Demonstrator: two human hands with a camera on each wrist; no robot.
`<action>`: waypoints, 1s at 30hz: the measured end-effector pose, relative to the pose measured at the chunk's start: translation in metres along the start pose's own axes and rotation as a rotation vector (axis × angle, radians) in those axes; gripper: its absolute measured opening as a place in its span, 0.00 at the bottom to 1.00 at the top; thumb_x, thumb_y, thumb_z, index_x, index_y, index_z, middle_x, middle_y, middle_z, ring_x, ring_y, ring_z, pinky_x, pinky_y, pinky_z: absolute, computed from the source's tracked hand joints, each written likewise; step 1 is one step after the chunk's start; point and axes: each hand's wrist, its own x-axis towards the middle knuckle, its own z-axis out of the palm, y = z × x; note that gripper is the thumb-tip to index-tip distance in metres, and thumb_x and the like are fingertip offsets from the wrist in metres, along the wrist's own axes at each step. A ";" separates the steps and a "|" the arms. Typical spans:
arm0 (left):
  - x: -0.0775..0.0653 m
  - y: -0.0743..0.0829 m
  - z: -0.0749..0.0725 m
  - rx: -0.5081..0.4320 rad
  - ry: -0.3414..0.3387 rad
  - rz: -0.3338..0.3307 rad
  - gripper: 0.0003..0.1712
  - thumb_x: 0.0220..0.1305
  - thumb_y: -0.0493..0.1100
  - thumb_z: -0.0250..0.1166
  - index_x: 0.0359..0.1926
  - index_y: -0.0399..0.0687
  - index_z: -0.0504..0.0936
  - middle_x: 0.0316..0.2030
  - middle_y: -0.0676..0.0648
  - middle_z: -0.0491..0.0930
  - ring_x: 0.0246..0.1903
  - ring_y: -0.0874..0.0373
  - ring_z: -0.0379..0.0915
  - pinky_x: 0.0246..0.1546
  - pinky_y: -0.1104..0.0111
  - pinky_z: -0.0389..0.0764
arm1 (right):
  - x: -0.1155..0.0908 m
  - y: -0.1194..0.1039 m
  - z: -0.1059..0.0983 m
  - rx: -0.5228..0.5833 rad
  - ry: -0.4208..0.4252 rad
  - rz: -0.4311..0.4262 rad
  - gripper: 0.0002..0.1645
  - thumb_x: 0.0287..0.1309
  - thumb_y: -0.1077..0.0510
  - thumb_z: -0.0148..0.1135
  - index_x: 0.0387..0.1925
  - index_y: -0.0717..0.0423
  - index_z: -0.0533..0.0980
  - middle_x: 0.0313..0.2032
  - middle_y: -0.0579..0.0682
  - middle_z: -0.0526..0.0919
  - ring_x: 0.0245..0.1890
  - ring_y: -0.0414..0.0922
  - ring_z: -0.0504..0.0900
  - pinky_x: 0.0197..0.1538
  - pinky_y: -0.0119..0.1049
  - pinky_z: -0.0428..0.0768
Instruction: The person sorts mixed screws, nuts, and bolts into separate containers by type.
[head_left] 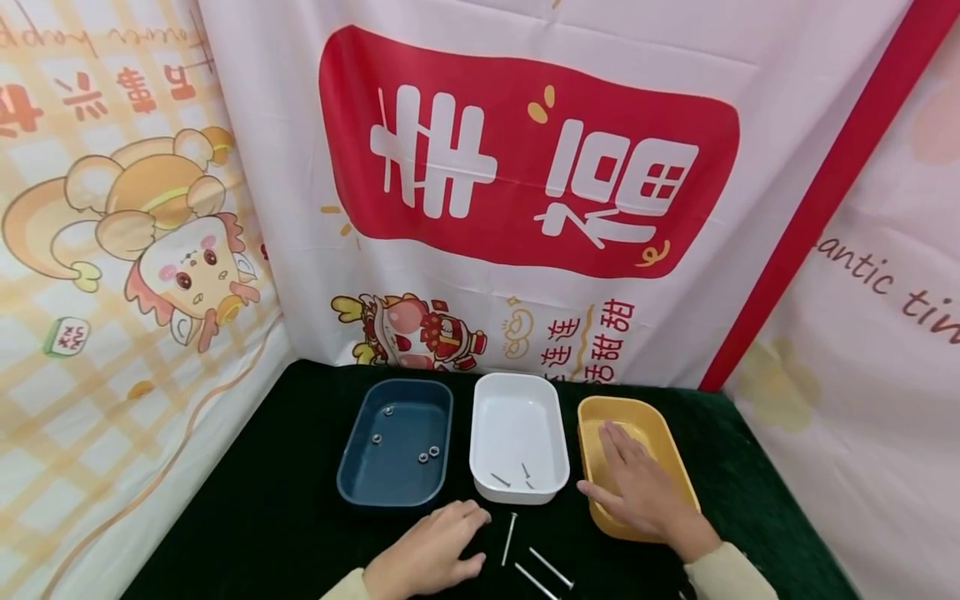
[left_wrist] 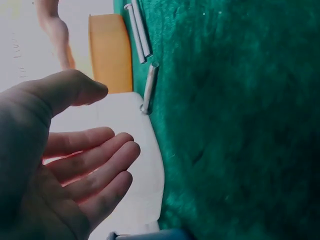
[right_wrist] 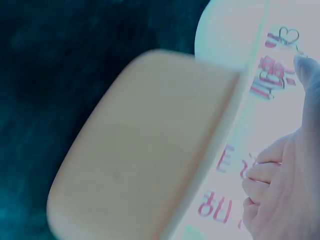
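My right hand [head_left: 641, 487] hovers over the yellow tray [head_left: 670, 442], fingers straight, thumb spread out and nothing held. In the right wrist view its fingers [right_wrist: 265, 175] appear beside the tray's blurred side. My left hand [head_left: 433, 550] is above the dark cloth in front of the white tray [head_left: 517, 417], its fingers loosely bent and holding nothing. Just right of it are three long metal pins with flat heads: one pin [head_left: 509, 539] alone, and a pair [head_left: 551, 568] side by side. Several small screws [head_left: 501, 481] lie in the white tray.
A dark blue tray [head_left: 393, 500] at the left holds several metal nuts [head_left: 377, 439]. Dark green cloth [head_left: 247, 500] covers the table. Printed fabric [head_left: 525, 167] hangs behind the trays and on both sides. Part of a small dark object [head_left: 686, 590] shows by the right sleeve.
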 end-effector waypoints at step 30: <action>0.045 0.014 0.036 -0.145 0.114 -0.082 0.13 0.55 0.47 0.78 0.31 0.52 0.80 0.27 0.57 0.75 0.24 0.67 0.69 0.22 0.72 0.75 | -0.057 0.080 0.022 0.027 0.052 0.164 0.67 0.67 0.20 0.52 0.84 0.65 0.46 0.83 0.68 0.49 0.81 0.69 0.50 0.78 0.73 0.54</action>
